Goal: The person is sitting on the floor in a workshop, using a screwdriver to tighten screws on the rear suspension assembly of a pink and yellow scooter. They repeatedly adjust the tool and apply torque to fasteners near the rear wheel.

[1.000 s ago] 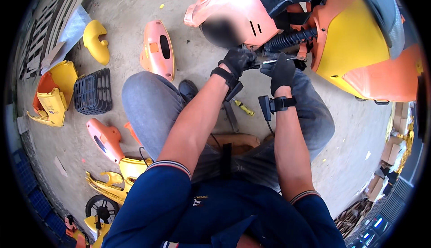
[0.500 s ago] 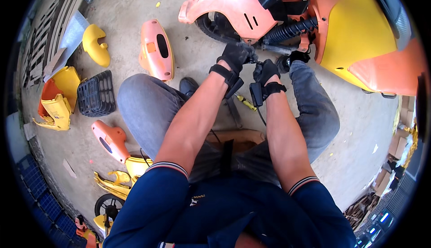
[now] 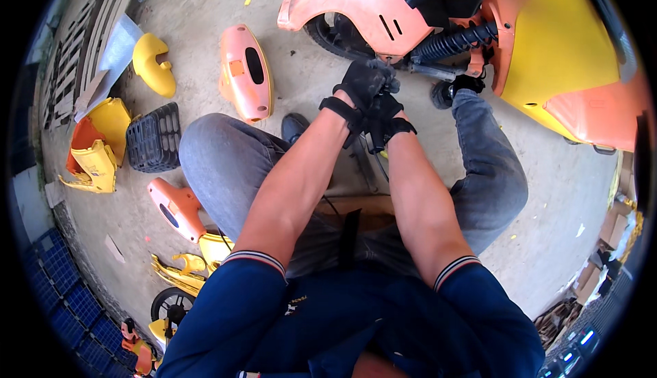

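My left hand (image 3: 368, 82), in a black glove, is closed beside the lower edge of the orange scooter panel (image 3: 363, 11). Against its wrist side, slightly lower, lies my right hand (image 3: 385, 109), also gloved and closed. The hands touch and overlap; whatever they hold is hidden between the fingers. Just beyond them are the scooter's black wheel (image 3: 335, 35) and a black coil-spring shock absorber (image 3: 455, 42). Each wrist carries a black strap with a small box. A dark bar (image 3: 364, 166) lies on the floor beneath my forearms.
The scooter's yellow panel (image 3: 564, 46) rises at the right. On the floor at left lie an orange housing (image 3: 236, 97), a yellow fender (image 3: 152, 66), a black crate-like basket (image 3: 154, 138) and another orange housing (image 3: 178, 207). Cardboard boxes (image 3: 614, 227) stand at far right.
My right hand has moved left against my left hand, covering the small metal piece seen between them. The yellow-handled tool on the floor is now mostly hidden. The whole view has shifted slightly.
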{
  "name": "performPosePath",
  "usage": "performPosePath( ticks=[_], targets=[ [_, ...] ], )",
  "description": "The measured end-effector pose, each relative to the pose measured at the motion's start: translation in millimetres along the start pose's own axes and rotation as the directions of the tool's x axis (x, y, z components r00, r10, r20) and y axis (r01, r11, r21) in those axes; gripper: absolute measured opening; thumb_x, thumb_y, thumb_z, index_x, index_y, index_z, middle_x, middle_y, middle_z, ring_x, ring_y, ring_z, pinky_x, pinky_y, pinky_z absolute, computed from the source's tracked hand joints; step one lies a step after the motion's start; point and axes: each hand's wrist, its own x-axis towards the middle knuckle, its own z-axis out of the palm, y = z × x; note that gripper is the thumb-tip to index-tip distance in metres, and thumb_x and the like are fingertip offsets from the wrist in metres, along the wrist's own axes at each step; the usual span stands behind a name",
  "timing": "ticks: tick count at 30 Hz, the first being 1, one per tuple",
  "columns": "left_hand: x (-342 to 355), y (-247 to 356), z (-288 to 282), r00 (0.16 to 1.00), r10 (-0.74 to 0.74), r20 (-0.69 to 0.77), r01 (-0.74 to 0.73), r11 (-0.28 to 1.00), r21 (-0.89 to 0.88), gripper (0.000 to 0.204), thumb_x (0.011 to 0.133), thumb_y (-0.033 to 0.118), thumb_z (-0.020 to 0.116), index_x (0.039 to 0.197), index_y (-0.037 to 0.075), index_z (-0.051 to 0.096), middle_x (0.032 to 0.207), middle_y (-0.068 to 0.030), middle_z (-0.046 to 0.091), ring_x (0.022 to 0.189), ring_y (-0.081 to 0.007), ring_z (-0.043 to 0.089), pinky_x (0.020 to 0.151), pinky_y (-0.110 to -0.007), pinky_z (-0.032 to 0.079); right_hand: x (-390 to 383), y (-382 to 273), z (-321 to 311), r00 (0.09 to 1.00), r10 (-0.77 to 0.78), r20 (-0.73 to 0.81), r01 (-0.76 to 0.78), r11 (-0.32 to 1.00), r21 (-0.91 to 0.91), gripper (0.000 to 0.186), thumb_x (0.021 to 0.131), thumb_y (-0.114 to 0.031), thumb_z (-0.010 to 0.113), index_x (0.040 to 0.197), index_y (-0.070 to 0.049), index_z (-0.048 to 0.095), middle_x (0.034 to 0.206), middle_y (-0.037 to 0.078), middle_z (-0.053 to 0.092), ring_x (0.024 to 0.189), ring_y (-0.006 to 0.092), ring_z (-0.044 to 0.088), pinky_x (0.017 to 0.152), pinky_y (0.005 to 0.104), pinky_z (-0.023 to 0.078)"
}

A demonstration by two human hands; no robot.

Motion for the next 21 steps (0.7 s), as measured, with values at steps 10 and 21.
performPosePath(
  ticks=[10, 21],
  targets=[
    [5.1, 2.2, -2.9, 0.993, -0.086, 0.081, 0.093, 0.992, -0.090, 0.007, 0.081, 0.001, 0.057, 0.088, -0.001, 0.058, 0.082, -0.0141, 0.063, 0.074, -0.0259, 0.065, 0.071, -0.035, 0.053, -19.9, 60.7, -26.1, 0.990, 0.035, -0.136, -0.006, 0.978, 0.211, 0.016, 0.090, -0.017, 0.050, 0.097, -0.006, 0.058, 0.079, 0.001, 0.061, 0.060, 0.0239, 0.057, 0.056, 0.0351, 0.048],
    [-2.8, 14.8, -2.4, 0.980, -0.188, 0.068, 0.183, 0.981, 0.070, 0.013, 0.084, 0.015, 0.061, 0.089, 0.004, 0.062, 0.081, -0.0099, 0.066, 0.072, -0.0202, 0.066, 0.063, -0.032, 0.055, -93.9, -117.1, -99.8, 0.774, 0.055, -0.631, 0.302, 0.844, 0.443, 0.027, 0.095, -0.025, 0.048, 0.090, -0.001, 0.057, 0.077, 0.007, 0.059, 0.063, 0.0162, 0.060, 0.060, 0.0285, 0.051]
  ],
)
